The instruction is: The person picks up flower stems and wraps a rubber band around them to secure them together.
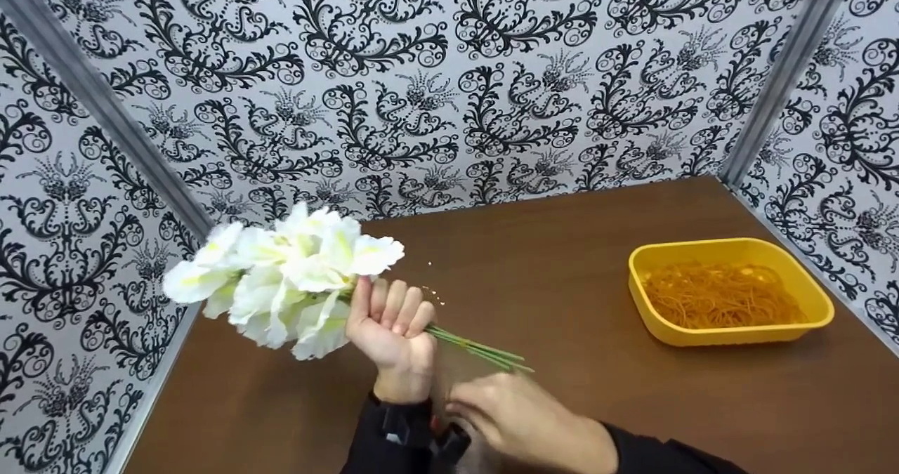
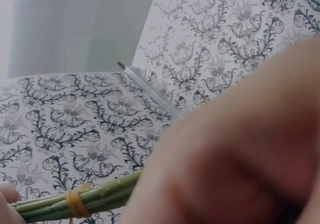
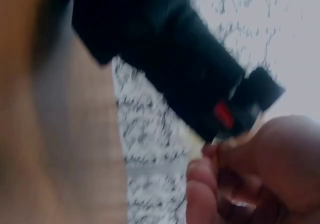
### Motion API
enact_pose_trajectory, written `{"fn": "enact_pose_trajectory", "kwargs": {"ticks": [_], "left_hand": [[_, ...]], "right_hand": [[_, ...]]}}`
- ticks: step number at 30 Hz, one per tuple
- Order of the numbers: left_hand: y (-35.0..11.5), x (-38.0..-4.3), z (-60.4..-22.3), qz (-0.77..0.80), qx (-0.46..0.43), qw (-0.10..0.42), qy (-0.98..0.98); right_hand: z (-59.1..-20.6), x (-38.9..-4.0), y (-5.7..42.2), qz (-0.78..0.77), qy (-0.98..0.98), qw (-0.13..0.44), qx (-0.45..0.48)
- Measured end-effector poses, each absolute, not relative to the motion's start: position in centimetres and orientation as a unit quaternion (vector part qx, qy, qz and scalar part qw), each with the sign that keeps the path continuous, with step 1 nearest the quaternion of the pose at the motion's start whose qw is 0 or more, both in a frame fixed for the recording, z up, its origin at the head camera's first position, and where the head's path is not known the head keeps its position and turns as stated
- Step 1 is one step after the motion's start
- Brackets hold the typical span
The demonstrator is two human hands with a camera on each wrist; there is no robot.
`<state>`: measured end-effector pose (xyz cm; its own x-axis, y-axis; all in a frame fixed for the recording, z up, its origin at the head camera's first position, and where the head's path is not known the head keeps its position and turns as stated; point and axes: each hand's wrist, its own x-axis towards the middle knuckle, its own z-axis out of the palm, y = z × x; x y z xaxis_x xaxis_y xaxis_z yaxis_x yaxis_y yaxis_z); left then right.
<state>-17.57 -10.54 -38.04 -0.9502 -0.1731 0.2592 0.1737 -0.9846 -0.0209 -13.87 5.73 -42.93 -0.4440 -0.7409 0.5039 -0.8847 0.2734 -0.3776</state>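
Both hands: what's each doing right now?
Left hand: closed, holding the flowers by their stems.
Right hand: curled; whether it holds anything cannot be told.

A bunch of white artificial-looking flowers [image 1: 284, 277] with yellow-tinged, ruffled petals lies aslant left of the centre of the head view, blooms toward the left and thin green stems [image 1: 484, 351] running down to the lower middle. At the lower left of the left wrist view, a yellowish-orange rubber band [image 2: 76, 204] wraps around the gathered stems, with a small piece hanging below them.
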Motion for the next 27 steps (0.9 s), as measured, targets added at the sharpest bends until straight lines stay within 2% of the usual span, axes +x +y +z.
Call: {"fn": "enact_pose_trajectory", "kwargs": {"ticks": [6,10,14,18,22,27], "left_hand": [[-11.2,-17.6,-37.9,-0.985,-0.139,0.104,-0.018],[-11.0,-17.4,-37.8,-0.983,-0.161,0.084,-0.031],[-10.3,-17.1,-37.7,-0.980,-0.184,0.053,-0.059],[-9.7,-16.7,-37.7,-0.974,-0.208,0.007,-0.087],[-9.2,-16.4,-37.8,-0.963,-0.247,-0.071,-0.085],[-9.0,-16.0,-37.6,-0.956,-0.254,-0.137,-0.048]], "right_hand": [[-40.7,-12.6,7.2,0.324,-0.757,0.172,0.541],[-38.8,-13.0,9.0,0.343,-0.734,0.216,0.545],[-37.5,-14.0,10.4,0.375,-0.717,0.235,0.538],[-37.0,-15.4,11.3,0.397,-0.717,0.243,0.520],[-37.2,-17.0,11.8,0.398,-0.731,0.253,0.493],[-37.8,-18.3,11.6,0.412,-0.736,0.223,0.489]]}}
